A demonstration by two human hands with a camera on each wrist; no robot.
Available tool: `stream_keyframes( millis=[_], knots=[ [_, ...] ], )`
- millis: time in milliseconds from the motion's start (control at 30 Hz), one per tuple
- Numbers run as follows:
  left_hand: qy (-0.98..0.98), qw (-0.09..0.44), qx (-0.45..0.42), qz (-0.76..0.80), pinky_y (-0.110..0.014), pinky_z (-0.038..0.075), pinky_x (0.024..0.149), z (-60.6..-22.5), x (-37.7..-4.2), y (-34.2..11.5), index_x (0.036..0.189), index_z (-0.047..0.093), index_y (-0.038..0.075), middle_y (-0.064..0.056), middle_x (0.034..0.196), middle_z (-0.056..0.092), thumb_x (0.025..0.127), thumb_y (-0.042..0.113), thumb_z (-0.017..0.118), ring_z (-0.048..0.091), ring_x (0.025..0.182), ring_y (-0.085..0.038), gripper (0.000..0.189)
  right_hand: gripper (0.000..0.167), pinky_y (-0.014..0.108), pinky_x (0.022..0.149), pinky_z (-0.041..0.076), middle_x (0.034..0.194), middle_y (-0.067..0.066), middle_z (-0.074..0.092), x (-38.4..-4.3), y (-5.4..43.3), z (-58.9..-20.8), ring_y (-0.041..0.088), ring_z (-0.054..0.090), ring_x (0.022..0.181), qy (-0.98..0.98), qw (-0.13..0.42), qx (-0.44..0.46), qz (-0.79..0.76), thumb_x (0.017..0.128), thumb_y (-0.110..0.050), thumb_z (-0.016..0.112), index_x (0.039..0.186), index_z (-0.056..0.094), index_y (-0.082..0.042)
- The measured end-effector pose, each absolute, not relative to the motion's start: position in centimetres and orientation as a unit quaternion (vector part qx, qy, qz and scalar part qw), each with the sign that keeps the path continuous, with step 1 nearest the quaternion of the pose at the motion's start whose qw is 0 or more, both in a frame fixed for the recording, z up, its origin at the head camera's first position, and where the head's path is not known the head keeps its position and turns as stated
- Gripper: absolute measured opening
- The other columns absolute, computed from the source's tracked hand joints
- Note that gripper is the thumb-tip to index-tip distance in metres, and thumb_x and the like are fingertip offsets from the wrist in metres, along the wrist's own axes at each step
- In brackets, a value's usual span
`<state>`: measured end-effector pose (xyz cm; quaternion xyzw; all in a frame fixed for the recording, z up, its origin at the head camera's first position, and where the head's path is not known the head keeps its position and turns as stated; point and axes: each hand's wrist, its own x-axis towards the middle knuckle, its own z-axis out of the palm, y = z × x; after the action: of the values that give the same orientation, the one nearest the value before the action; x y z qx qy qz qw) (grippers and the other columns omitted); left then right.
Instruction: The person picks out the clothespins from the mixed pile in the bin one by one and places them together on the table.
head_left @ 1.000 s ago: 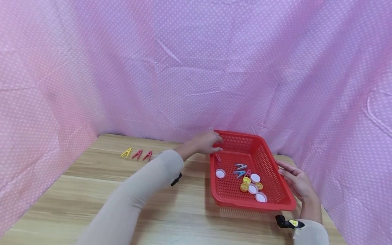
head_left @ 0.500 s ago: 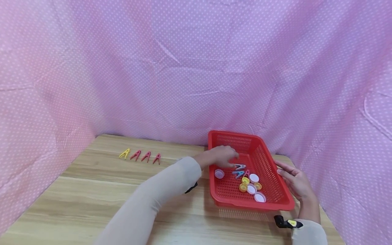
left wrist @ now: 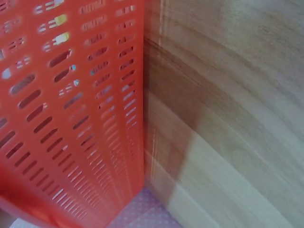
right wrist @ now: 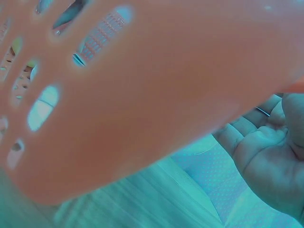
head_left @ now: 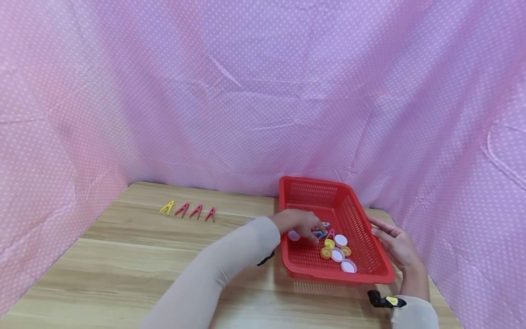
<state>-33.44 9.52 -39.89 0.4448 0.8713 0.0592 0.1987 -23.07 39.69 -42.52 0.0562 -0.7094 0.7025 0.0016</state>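
Note:
In the head view a red plastic basket (head_left: 304, 273) is on the wooden table, at the right. My left hand (head_left: 303, 224) reaches over its left side and down inside. Thumb and fingertips are spread around a blue clothespin (head_left: 319, 235); a firm pinch is not visible. A grey clothespin (head_left: 326, 224) lies just beyond, partly hidden by the fingers, with a pink clothespin (head_left: 331, 233) beside it. My right hand (head_left: 398, 244) holds the basket's right rim, thumb at the edge; in the right wrist view its palm (right wrist: 273, 159) shows beside the rim.
White caps (head_left: 349, 266) and yellow caps (head_left: 326, 253) lie together in the basket; another white cap (head_left: 293, 235) sits near its left wall. A yellow clothespin (head_left: 167, 208) and several red clothespins (head_left: 196, 211) form a row at the table's back left. A pink dotted cloth (head_left: 263, 114) hangs behind.
My left hand has moved from the basket's far left edge down and right to the blue clothespin. A red clothespin formerly hidden by the arm now shows in the row. The right hand stays put.

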Motion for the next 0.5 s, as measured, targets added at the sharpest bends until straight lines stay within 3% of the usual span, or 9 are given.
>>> stream_keyframes(
  millis=[200, 500],
  knots=[
    [0.868, 0.206, 0.451, 0.042, -0.034, 0.045, 0.109, -40.49, -33.47, 10.10, 0.141, 0.062, 0.038, 0.009, 0.138, 0.060, 0.093, 0.040, 0.073, 0.053, 0.123, -0.008, 0.049, 0.039, 0.034, 0.077, 0.061, 0.114, -0.005, 0.075, -23.01, 39.70, -42.66, 0.018, 0.075, 0.096, -0.705, 0.001, 0.061, 0.706, 0.104, -0.006, 0.059, 0.142, 0.062, -0.010],
    [0.870, 0.209, 0.442, 0.070, -0.031, 0.051, 0.101, -40.61, -33.64, 10.21, 0.134, 0.065, 0.038, 0.012, 0.126, 0.061, 0.087, 0.034, 0.080, 0.056, 0.108, -0.008, 0.049, 0.040, 0.035, 0.077, 0.061, 0.114, -0.004, 0.075, -22.92, 39.55, -42.28, 0.018, 0.075, 0.095, -0.711, 0.001, 0.065, 0.700, 0.104, -0.007, 0.058, 0.144, 0.060, -0.009]
  ],
)
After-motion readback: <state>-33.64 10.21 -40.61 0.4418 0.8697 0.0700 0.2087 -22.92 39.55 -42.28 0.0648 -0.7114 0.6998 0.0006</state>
